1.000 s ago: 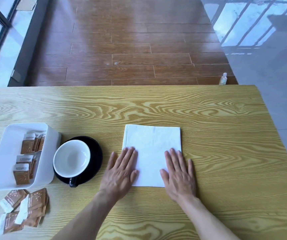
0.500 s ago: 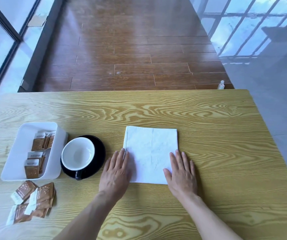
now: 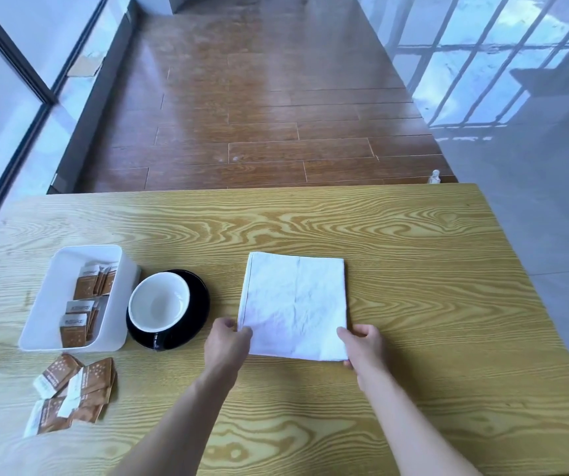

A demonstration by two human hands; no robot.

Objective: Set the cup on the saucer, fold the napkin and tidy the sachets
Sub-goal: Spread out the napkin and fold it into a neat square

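Observation:
A white napkin [image 3: 295,304] lies flat in the middle of the wooden table [image 3: 413,269], folded into a rectangle. My left hand [image 3: 227,345] pinches its near left corner and my right hand [image 3: 363,345] pinches its near right corner. A black cup with a white inside [image 3: 159,302] stands on the black saucer [image 3: 198,293] left of the napkin. Further left, a white tray [image 3: 49,304] holds several brown sachets [image 3: 84,307]. More brown sachets [image 3: 73,389] lie loose in a pile in front of the tray.
The table's far edge [image 3: 276,188] borders a wooden floor. A small white bottle [image 3: 435,176] shows beyond the far right corner. Glass panels run along the left side.
Both hands slid back from lying flat on the napkin to its near corners and closed on them. The camera view tilted up and shifted slightly.

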